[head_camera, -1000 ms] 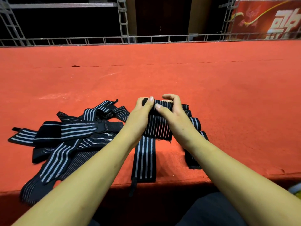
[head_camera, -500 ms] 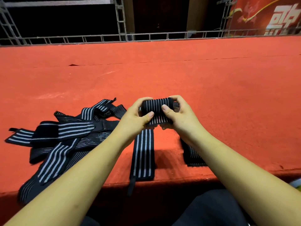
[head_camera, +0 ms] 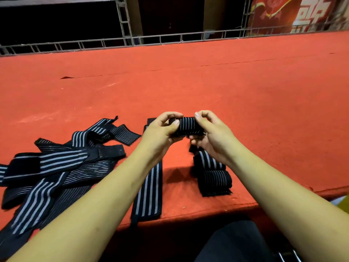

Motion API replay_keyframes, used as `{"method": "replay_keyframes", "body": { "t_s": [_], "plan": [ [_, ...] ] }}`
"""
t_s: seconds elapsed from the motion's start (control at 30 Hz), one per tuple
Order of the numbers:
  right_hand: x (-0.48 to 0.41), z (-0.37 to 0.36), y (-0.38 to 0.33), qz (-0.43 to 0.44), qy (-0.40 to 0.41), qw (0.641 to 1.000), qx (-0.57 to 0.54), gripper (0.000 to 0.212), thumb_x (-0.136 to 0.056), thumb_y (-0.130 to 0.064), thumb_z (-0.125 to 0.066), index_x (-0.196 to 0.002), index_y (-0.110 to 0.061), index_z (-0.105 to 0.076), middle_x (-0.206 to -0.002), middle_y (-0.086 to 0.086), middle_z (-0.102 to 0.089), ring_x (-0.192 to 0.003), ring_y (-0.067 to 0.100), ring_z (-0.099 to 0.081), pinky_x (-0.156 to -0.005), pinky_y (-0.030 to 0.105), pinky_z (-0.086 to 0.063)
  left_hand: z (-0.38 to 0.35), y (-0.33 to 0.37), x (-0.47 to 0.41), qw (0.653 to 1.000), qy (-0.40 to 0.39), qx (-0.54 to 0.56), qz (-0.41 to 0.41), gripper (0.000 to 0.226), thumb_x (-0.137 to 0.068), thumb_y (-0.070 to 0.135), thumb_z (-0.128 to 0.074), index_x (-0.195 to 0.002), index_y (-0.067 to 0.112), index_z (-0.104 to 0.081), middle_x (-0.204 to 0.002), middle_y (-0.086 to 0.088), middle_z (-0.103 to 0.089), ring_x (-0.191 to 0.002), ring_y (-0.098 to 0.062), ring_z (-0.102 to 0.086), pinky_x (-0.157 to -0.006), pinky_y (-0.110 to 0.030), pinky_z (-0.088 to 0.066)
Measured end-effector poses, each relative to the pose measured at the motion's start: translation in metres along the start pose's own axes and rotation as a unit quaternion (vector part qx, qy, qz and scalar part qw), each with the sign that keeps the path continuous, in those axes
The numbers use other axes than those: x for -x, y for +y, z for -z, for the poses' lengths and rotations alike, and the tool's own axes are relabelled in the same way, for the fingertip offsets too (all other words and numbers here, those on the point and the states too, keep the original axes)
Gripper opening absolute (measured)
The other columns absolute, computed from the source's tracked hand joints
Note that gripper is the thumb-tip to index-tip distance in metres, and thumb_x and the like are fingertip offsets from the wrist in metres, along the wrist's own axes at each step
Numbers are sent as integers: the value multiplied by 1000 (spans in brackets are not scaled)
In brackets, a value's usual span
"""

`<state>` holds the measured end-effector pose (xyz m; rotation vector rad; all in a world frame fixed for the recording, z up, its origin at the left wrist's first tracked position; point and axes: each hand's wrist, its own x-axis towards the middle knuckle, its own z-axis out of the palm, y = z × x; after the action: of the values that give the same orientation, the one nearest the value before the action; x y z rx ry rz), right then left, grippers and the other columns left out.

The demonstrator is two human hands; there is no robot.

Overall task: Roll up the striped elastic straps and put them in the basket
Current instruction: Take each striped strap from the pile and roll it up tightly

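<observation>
Far left, a loose heap of black elastic straps with pale grey stripes (head_camera: 56, 167) lies tangled and unrolled on the red felt-covered tabletop (head_camera: 226, 82); just right of it one flat black striped strap (head_camera: 149, 193) runs toward the near edge, partly under the left forearm; the left hand (head_camera: 160, 133) is curled round the left end of a tight black striped roll (head_camera: 187, 126), thumb on top, fingers beneath; the roll sits between both hands, lifted just off the cloth; the right hand (head_camera: 211, 137) pinches the right end, thumb and forefinger clamped on it, other fingers tucked under; below that hand the unrolled tail (head_camera: 213, 173), apparently of the same strap, lies in slack folds near the table edge. Step in hand, by my reading: winding on; to do it well, hold both ends square so the stripes stack edge on edge; draw light tension against the tail before each turn; feed the folds out flat, not bunched; the elastic will likely spring open if either grip slackens; no basket in view.
</observation>
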<state>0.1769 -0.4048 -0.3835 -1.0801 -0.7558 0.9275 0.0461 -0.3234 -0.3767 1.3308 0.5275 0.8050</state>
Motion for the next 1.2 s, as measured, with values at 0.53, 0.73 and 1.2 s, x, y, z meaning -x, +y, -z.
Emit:
{"method": "replay_keyframes", "body": {
  "t_s": [0.53, 0.73, 1.2],
  "plan": [
    [-121, 144, 8, -20, 216, 974, 65, 28, -94, 6, -56, -121, -2, -58, -110, 18, -59, -91, 30, -61, -87, 47, -56, -82, -80, -170, 966, -67, -250, 26, 32, -95, 8, -64, -127, 9, -59, -111, -16, -67, -92, -22, -66, -91, -35, -56],
    [-171, 182, 45, -64, 260, 954, 139, 26, -95, 2, -56, -119, -8, -56, -108, 18, -58, -82, 27, -63, -75, 40, -60, -89, -109, -231, 817, -123, -561, -53, 43, -93, 31, -67, -133, 18, -58, -126, -6, -67, -117, -23, -60, -94, -28, -42],
    [-186, 194, 39, -24, 227, 837, 498, 37, -87, -16, -62, -121, -2, -65, -121, 20, -66, -112, 33, -62, -99, 43, -48, -64, -83, -253, 801, -119, -586, -26, 40, -97, 37, -59, -128, 11, -61, -119, -11, -70, -112, -26, -63, -92, -29, -46]
  ]
}}
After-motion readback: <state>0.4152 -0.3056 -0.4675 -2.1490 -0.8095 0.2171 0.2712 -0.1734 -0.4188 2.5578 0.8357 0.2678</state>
